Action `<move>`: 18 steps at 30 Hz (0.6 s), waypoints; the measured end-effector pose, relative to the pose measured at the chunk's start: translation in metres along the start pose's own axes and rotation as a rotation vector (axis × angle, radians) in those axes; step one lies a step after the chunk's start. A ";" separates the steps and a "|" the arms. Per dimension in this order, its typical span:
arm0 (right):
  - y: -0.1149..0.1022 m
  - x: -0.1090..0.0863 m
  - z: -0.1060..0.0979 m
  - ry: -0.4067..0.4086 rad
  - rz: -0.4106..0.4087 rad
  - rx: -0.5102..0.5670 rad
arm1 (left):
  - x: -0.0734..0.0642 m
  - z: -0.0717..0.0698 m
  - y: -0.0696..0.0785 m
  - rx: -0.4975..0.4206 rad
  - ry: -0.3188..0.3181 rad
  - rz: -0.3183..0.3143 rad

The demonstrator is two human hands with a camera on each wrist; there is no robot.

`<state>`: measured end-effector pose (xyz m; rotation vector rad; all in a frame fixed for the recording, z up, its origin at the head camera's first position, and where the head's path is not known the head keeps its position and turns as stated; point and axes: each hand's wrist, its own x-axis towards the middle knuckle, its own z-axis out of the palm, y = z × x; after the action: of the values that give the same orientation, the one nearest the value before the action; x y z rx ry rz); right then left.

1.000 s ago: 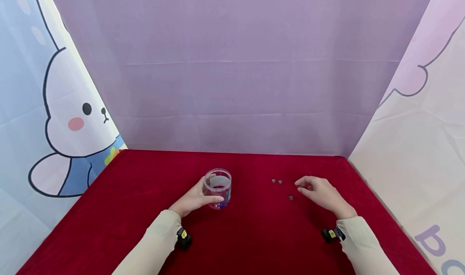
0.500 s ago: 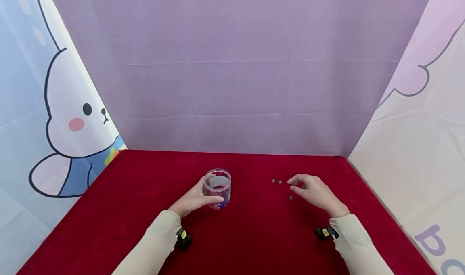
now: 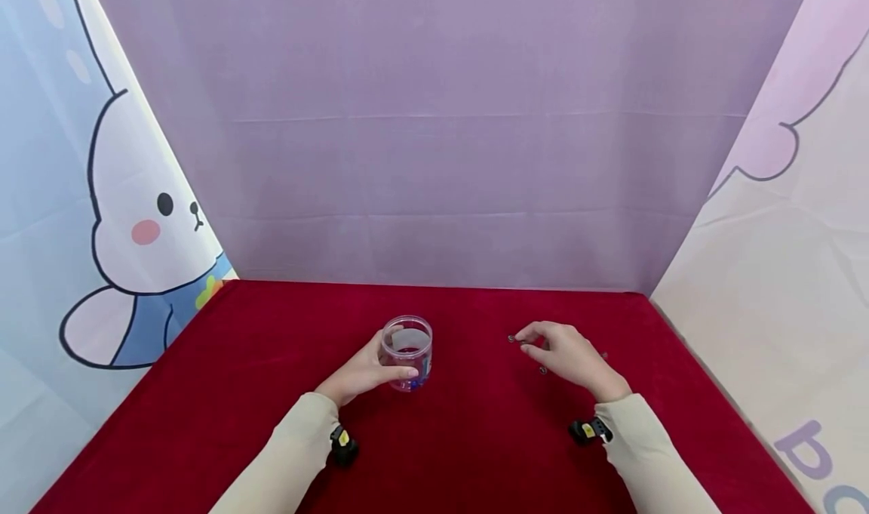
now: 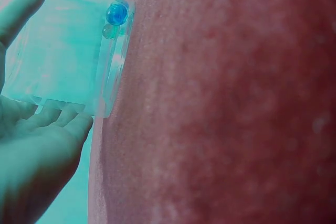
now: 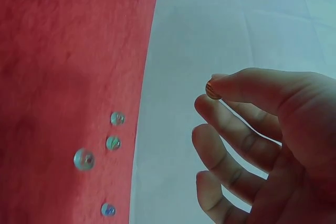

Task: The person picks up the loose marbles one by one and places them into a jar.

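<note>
My left hand (image 3: 363,368) grips a clear plastic jar (image 3: 422,364), its thumb across the near side and its fingers around the back. Through the jar's wall, the left wrist view shows a blue marble (image 4: 117,12) and a smaller-looking greenish marble (image 4: 109,31) near the bottom. Over the right part of the cloth, my right hand (image 3: 567,357) pinches an orange-brown striped marble (image 5: 212,89) between thumb and index finger; its other fingers are loosely curled. Several clear glass marbles lie on the cloth, among them one with a green swirl (image 5: 113,143) and a bluish one (image 5: 108,210).
A red cloth (image 3: 462,438) covers the table. Behind it hangs a plain lilac curtain (image 3: 434,121), with a rabbit-printed sheet (image 3: 145,182) at the left and a pale printed sheet (image 3: 801,272) at the right.
My right hand has moved left, over the loose marbles, and now hides part of them. One marble shows to the right of it. The left hand and the jar have stayed in place.
</note>
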<state>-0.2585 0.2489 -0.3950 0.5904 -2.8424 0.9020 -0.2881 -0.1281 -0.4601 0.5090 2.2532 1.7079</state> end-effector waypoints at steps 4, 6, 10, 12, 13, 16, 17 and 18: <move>-0.008 0.005 0.004 -0.004 -0.017 0.005 | -0.001 0.000 0.000 -0.004 -0.003 0.010; -0.012 0.007 0.006 0.001 -0.030 0.001 | -0.001 0.000 -0.001 -0.001 0.000 0.015; -0.019 0.013 0.009 0.004 -0.045 0.004 | -0.001 0.000 -0.001 0.003 0.004 0.012; -0.023 0.016 0.011 -0.001 -0.054 0.013 | -0.001 0.001 0.000 0.004 0.002 0.013; -0.025 0.017 0.012 -0.004 -0.060 0.020 | -0.001 0.001 0.000 0.005 0.002 0.012; -0.032 0.022 0.015 -0.011 -0.086 0.037 | 0.000 0.001 0.000 0.004 -0.003 0.016; -0.034 0.023 0.016 -0.012 -0.096 0.041 | 0.000 0.001 0.000 0.006 -0.002 0.014; -0.036 0.025 0.017 -0.013 -0.103 0.042 | 0.000 0.001 0.000 0.007 -0.002 0.011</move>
<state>-0.2667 0.2039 -0.3842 0.7432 -2.7810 0.9456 -0.2878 -0.1274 -0.4604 0.5255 2.2603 1.7047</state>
